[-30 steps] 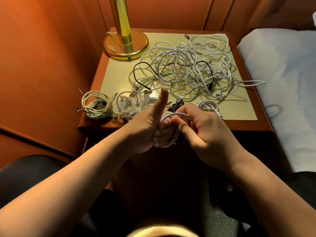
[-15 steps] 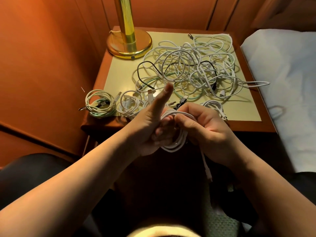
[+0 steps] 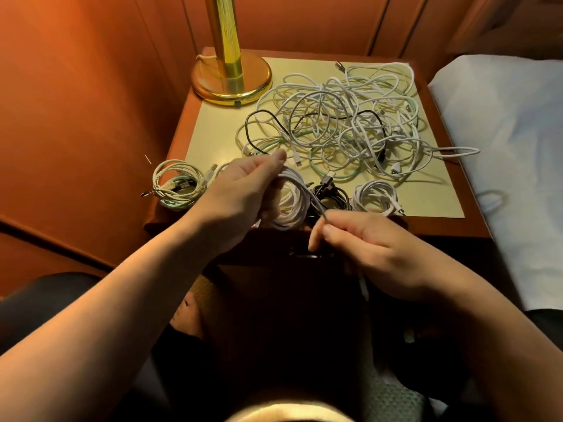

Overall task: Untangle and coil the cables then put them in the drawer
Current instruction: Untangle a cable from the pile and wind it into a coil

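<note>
My left hand (image 3: 243, 190) grips a coil of white cable (image 3: 294, 205) above the front edge of the nightstand (image 3: 441, 226). My right hand (image 3: 368, 248) pinches the loose tail of that same cable, which runs taut from the coil and hangs down below the hand. A big tangle of white, green and black cables (image 3: 344, 126) lies on the cream top behind. Finished coils sit along the front: a white-green one (image 3: 176, 184) at the left, a black one (image 3: 333, 196), and a white one (image 3: 376, 196). The drawer front (image 3: 310, 254) below is dark and hard to make out.
A brass lamp base (image 3: 231, 80) stands at the back left corner of the nightstand. Orange wood panelling closes the left and back. A bed with a white sheet (image 3: 502, 147) lies to the right. One white cable loop (image 3: 457, 152) overhangs the right edge.
My left thumb has come down onto the coil and the hand has lifted. My right hand has drawn away to the right and down, pulling the cable's tail out taut.
</note>
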Motion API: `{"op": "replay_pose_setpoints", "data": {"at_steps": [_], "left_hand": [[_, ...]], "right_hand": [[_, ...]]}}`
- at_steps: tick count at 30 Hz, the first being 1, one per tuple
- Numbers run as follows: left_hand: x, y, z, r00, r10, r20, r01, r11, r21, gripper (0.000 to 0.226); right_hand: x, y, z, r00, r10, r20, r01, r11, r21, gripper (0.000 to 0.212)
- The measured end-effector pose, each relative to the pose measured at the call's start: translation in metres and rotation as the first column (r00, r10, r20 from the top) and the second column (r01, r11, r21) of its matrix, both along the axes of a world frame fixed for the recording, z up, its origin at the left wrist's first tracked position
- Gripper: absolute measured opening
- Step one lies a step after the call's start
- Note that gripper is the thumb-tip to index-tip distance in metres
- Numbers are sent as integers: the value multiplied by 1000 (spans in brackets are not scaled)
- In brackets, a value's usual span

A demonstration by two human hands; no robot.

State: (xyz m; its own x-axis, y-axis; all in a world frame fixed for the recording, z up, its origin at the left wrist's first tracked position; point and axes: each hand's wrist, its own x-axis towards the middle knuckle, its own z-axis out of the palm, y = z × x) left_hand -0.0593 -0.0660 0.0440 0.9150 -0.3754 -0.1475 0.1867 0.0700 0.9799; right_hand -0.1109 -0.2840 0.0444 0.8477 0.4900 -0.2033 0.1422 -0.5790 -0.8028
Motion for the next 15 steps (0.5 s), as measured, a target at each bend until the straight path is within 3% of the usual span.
{"op": "replay_pose_setpoints", "data": {"at_steps": [3,5,8,11,15], "left_hand": [[4,2,0,999,30,-15,-31,997,-73,39],[4,2,-2,999,32,-44,-37,994,-98,37],[3,-2,-4,996,27,-80,-38,988,-148,36],[3,-3,-4,991,3,-136,-34,974,-226,45],[4,-2,-4,978,-30,-205,-28,962,-272,42]], "right_hand": [[-4,-5,0,998,63,-5,-63,989,-131,31],[-4,-6,1,991,97,-96,-109,986,-128,25],[-6,-6,2,970,-32,-239,56,994,94,21],[-4,-10,5,955,-234,-182,275,927,254,14],[-3,-15,5,911,-411,-41,398,844,360,11]]}}
